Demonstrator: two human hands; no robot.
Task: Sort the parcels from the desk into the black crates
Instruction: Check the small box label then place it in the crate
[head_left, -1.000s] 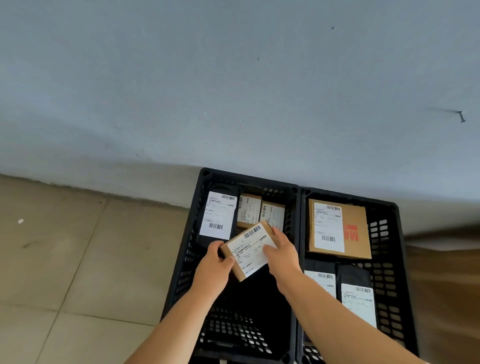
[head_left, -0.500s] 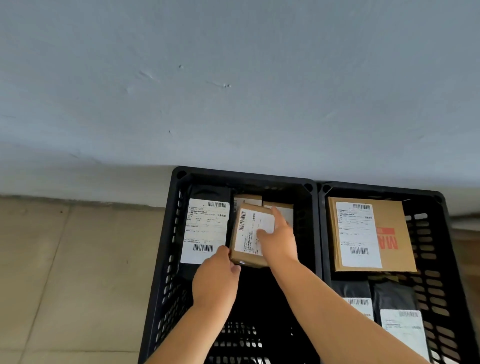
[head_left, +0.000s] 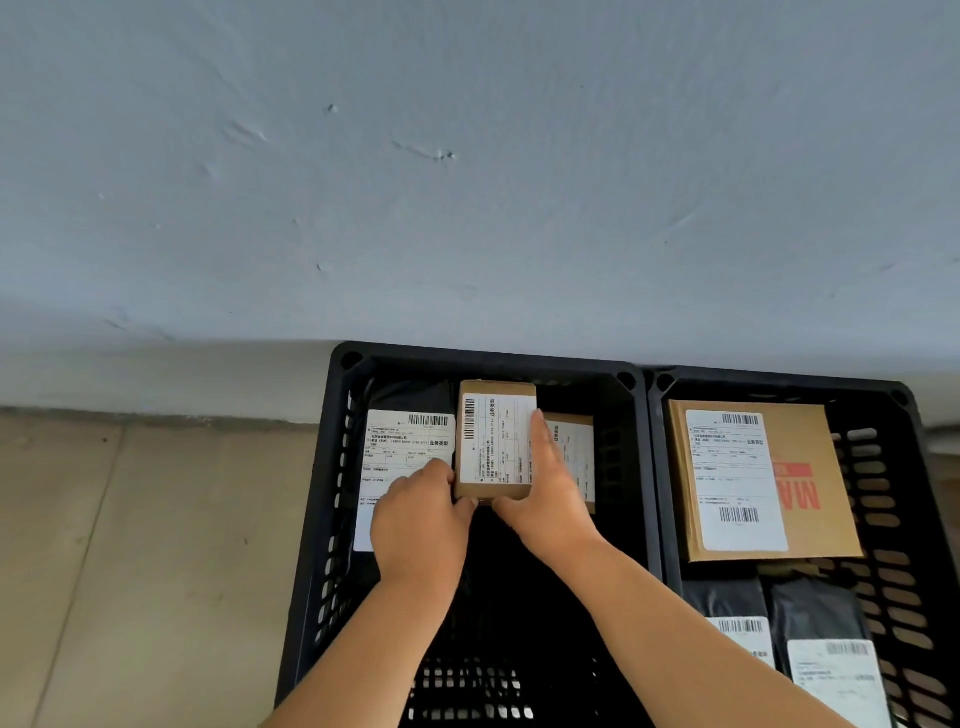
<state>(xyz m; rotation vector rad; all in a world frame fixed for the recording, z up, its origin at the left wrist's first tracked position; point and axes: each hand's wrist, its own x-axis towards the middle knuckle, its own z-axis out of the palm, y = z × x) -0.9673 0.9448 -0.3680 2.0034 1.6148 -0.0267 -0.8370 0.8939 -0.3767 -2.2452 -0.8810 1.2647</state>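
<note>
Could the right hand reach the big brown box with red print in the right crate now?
Probably yes: the big brown box lies uncovered on top in the right crate. But the right hand is busy holding the small box.

The two crates (head_left: 644, 395) are black with a slotted pattern. The small box (head_left: 496, 447) and the big box (head_left: 810, 467) are brown with white barcode labels; the big one has red letters. The wall (head_left: 467, 156) is pale blue-grey, the floor (head_left: 130, 519) beige.
</note>
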